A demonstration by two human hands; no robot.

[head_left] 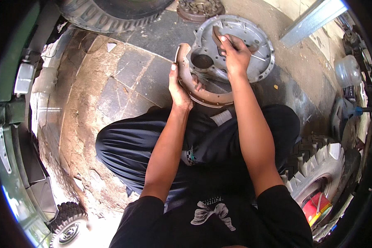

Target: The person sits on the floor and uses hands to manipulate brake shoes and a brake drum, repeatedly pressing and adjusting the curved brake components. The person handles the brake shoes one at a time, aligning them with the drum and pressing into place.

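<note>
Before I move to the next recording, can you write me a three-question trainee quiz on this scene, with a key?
1. Which hand holds the large curved shoe?
2. True or false: the right hand is empty.
3. What shows behind the right hand?
A) a ladder
B) a round grey housing
C) a broom

Key:
1. The left hand, thumb outside the curve, fingers inside.
2. False; it grips a small dark curved piece.
3. B.
</note>
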